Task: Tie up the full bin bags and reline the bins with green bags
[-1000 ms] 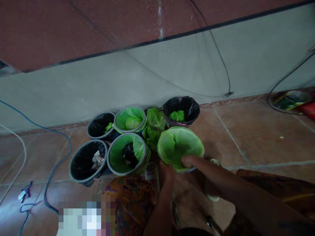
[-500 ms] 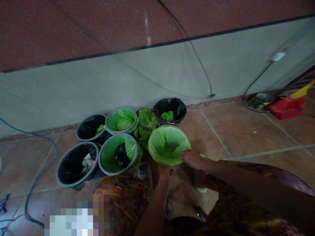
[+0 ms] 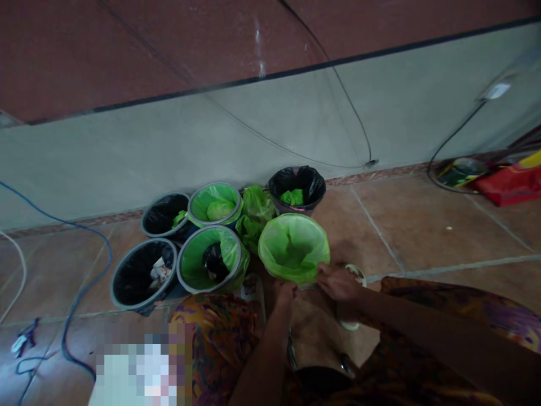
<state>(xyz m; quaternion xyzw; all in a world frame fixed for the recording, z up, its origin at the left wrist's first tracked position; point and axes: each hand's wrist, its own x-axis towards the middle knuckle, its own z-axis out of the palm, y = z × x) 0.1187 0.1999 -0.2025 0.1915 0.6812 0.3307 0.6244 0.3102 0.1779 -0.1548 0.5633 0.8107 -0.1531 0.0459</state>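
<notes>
On the tiled floor (image 3: 418, 220) stands a green-lined waste bin (image 3: 279, 269); the right hand (image 3: 341, 283) holds it at four o'clock, the left hand (image 3: 284, 295) (its grip I cannot tell) is at six. A black-lined bin (image 3: 315, 185) stands at twelve.

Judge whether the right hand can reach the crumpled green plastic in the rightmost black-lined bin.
Probably yes: the green plastic lies uncovered in that open-topped bin. The green-lined bin by the right hand partly blocks the direct way, but reaching over looks possible.
</notes>
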